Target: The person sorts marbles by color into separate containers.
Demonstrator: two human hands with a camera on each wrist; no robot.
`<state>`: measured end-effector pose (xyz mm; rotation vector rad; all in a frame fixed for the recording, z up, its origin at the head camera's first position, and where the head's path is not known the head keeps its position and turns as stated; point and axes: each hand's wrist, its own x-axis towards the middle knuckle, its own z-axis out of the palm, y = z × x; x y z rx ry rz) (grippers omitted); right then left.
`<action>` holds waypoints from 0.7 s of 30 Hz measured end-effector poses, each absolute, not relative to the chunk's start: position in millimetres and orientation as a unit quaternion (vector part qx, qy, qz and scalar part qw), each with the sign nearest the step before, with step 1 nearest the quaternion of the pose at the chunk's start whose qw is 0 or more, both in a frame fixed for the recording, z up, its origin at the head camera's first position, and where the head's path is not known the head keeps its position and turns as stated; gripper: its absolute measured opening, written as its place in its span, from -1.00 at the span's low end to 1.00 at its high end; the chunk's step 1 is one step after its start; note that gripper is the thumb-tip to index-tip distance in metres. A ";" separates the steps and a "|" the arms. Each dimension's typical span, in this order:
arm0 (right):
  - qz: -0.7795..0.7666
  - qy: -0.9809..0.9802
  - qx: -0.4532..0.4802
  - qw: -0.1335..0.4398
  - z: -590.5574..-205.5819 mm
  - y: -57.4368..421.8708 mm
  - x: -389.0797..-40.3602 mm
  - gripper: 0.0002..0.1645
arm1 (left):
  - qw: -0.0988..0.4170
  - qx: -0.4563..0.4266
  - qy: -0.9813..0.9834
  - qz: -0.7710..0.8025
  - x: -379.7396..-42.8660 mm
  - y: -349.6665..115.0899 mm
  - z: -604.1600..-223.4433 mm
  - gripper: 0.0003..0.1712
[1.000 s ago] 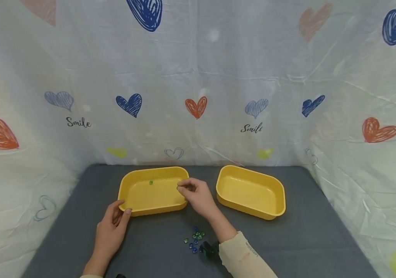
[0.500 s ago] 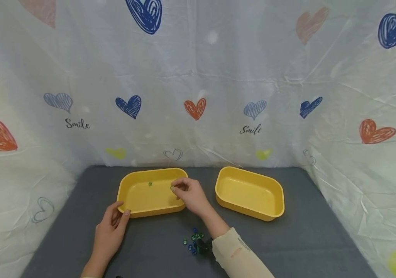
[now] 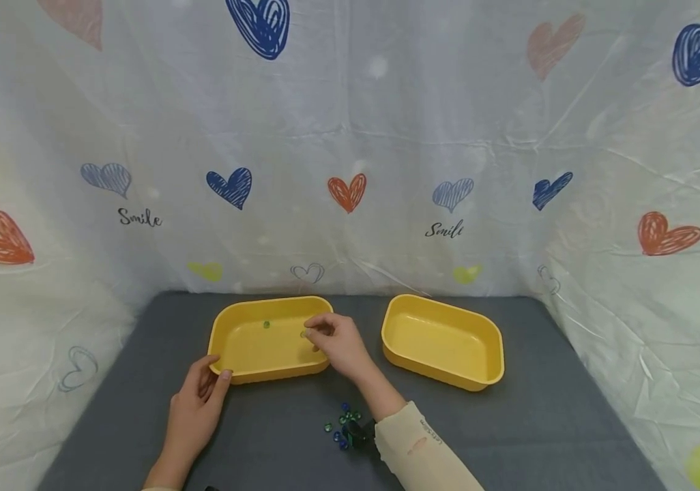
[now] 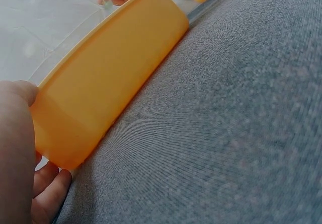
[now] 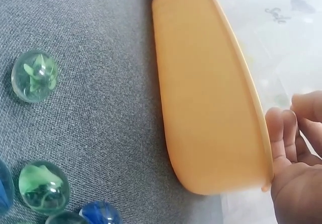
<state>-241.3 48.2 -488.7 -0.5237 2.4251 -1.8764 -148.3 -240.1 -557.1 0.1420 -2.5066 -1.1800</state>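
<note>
My left hand (image 3: pixel 195 402) grips the near left corner of the left yellow tray (image 3: pixel 264 376), with the thumb at the rim in the left wrist view. Over the right part of that tray, my right hand (image 3: pixel 340 344) has a green marble (image 4: pixel 107 3) at its fingertips, pinched between thumb and finger. Another green marble (image 3: pixel 267 324) lies inside the tray toward the back. In the right wrist view the tray wall (image 5: pixel 211 93) stands beside the right hand (image 5: pixel 297 148), and the marble is hidden there.
A second yellow tray (image 3: pixel 442 372) stands to the right. Several green and blue marbles lie on the grey cloth (image 3: pixel 276 436) near the right forearm, among them a clear green one (image 5: pixel 34 76) and a blue one (image 5: pixel 101 213). A heart-printed curtain (image 3: pixel 387 239) hangs behind.
My right hand has moved a little left, farther over the left tray, with the green marble at its fingertips. The left hand keeps its hold on the tray corner.
</note>
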 end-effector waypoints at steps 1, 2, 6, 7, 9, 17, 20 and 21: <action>-0.604 0.779 -0.167 0.014 -488.5 48.0 -241.5 -0.81 | 0.184 0.049 -0.888 -0.418 -148.6 -240.3 -557.3 -0.47; -0.604 0.779 -0.166 0.014 -488.1 47.9 -241.4 -0.81 | 0.185 0.047 -0.888 -0.418 -148.8 -240.5 -557.4 -0.47; -0.606 0.779 -0.159 0.017 -488.3 47.2 -241.4 -0.79 | 0.187 0.045 -0.887 -0.421 -149.3 -241.1 -558.2 -0.46; -0.606 0.779 -0.158 0.018 -488.6 47.2 -241.3 -0.78 | 0.186 0.043 -0.885 -0.424 -149.1 -241.0 -558.5 -0.45; -0.607 0.778 -0.158 0.019 -488.6 47.3 -240.8 -0.74 | 0.184 0.039 -0.883 -0.431 -148.8 -240.9 -558.8 -0.43; -0.616 0.771 -0.163 0.011 -489.4 48.3 -238.0 -0.76 | 0.183 0.036 -0.880 -0.436 -147.9 -241.2 -558.4 -0.43; -0.624 0.765 -0.161 0.007 -489.3 48.9 -237.2 -0.79 | 0.187 0.038 -0.881 -0.433 -147.9 -241.3 -558.9 -0.44; -0.625 0.764 -0.160 0.008 -489.0 49.3 -236.9 -0.79 | 0.188 0.039 -0.882 -0.430 -147.8 -241.3 -559.1 -0.45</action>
